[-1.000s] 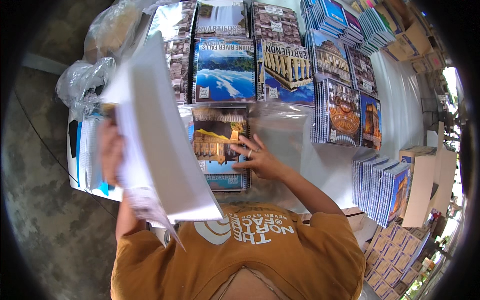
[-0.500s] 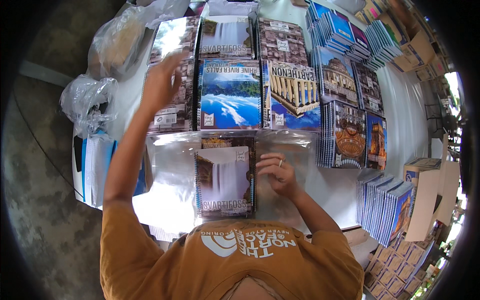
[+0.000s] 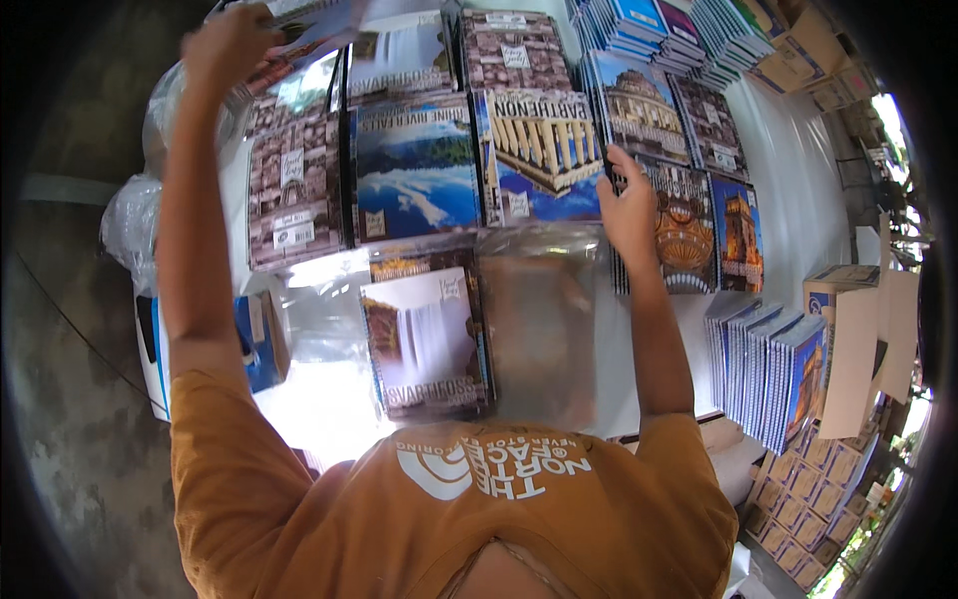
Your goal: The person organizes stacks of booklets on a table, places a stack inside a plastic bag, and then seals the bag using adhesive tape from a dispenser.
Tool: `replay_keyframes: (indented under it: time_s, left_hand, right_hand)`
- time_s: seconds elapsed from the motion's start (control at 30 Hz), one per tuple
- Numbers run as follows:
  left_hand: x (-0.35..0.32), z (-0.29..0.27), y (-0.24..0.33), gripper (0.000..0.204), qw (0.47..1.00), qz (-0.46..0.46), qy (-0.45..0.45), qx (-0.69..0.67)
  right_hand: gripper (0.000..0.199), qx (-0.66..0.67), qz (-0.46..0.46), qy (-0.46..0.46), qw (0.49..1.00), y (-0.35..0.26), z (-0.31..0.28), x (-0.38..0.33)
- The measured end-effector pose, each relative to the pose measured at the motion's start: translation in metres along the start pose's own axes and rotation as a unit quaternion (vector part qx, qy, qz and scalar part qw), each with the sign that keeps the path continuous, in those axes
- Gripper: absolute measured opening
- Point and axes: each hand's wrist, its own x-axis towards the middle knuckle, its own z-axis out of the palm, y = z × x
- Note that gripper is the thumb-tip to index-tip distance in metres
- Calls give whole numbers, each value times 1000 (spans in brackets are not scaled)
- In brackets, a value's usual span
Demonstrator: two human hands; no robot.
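Note:
My left hand point(image 3: 228, 42) reaches to the far left corner of the table and grips a thin notebook point(image 3: 304, 22) that is lifted off the piles there. My right hand point(image 3: 627, 203) is stretched forward, its fingers curled on the spiral edge of a pile of notebooks with a lit ornate building on the cover point(image 3: 684, 232). Close to my chest a notebook with a waterfall cover point(image 3: 424, 344) lies on clear plastic wrap point(image 3: 539, 314), touched by neither hand.
Piles of spiral notebooks cover the white table point(image 3: 788, 190): brick-wall covers point(image 3: 294, 195), a river landscape point(image 3: 414, 170), a columned temple point(image 3: 544, 150). Upright blue notebooks point(image 3: 763, 364) stand at the right beside cardboard boxes point(image 3: 848, 339). Crumpled plastic bags point(image 3: 130, 220) lie at the left edge.
My left arm has stretched further away and lifted a notebook at the far corner. My right hand has left the waterfall notebook and moved forward and right to the ornate-building pile.

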Motion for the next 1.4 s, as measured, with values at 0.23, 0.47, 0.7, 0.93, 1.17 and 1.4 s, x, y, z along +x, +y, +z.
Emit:
replay_keyframes:
  time_s: [0.23,0.47,0.7,0.93,1.17,1.4]
  left_hand:
    - [-181,-28,111,17,932,362,24,-10]
    - [-324,98,189,47,907,288,-73,-297]
    - [-272,92,184,35,909,232,-65,-339]
    - [-151,112,207,71,984,-145,-89,-44]
    - [-132,13,149,25,926,-76,15,-368]
    - [-314,64,88,45,907,291,27,-302]
  right_hand:
    - [79,-137,88,-87,983,14,8,16]
    - [94,-83,115,-94,985,11,14,25]
    - [79,-69,80,-59,993,32,24,28]
    - [29,187,-43,165,967,-66,-31,25]
    - [40,482,-96,202,847,-118,-150,-56]
    - [34,844,42,-153,512,-98,-124,-144]
